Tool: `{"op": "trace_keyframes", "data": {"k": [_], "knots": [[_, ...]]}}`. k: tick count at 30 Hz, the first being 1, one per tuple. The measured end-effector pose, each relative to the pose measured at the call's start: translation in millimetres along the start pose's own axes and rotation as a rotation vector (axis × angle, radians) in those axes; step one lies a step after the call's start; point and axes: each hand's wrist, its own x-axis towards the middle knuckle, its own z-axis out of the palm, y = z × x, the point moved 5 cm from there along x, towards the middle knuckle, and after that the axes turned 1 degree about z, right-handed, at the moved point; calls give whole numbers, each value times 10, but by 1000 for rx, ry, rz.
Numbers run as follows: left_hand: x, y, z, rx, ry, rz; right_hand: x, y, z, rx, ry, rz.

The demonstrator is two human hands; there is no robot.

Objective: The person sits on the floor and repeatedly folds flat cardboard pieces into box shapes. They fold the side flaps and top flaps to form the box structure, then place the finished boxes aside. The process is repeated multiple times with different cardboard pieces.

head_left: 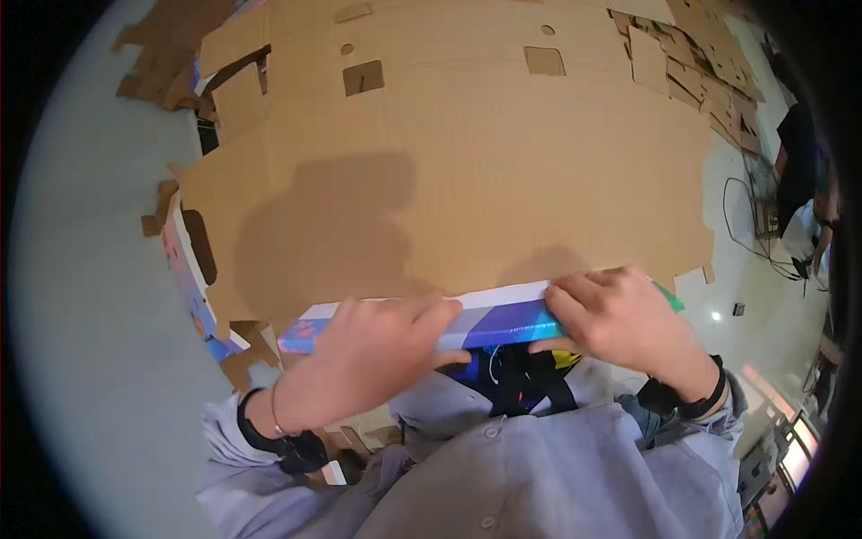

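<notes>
A large sheet of brown cardboard (503, 171) spreads out before me, with cut-out holes near its far side. Along its near edge runs a folded strip with a printed blue, purple and white face (503, 322). My left hand (386, 341) grips this edge left of the middle, fingers over the top and thumb beneath. Farther right, my right hand (611, 314) pinches the same edge, its thumb also below. Both hands are closed on the cardboard sheet. Whatever lies under the sheet is mostly hidden.
Cardboard scraps (166, 54) lie on the floor at the far left. More flat cardboard pieces (700, 72) pile up at the far right, near black cables (745, 216). Another person (799, 153) is partly visible at the right rim. A screen (797, 458) glows at lower right.
</notes>
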Motion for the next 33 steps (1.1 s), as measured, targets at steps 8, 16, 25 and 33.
{"op": "trace_keyframes", "data": {"k": [8,16,25,33], "knots": [[-276,26,171,61,208,58,-248,-150,69,10,214,107],[-527,-47,216,174,248,-63,-385,-121,101,-171,288,214],[-202,-317,-49,-6,-66,-57,-17,106,-35,100,-169,148],[21,-395,-254,-107,-130,12,215,315,-74,330,-275,32]]}}
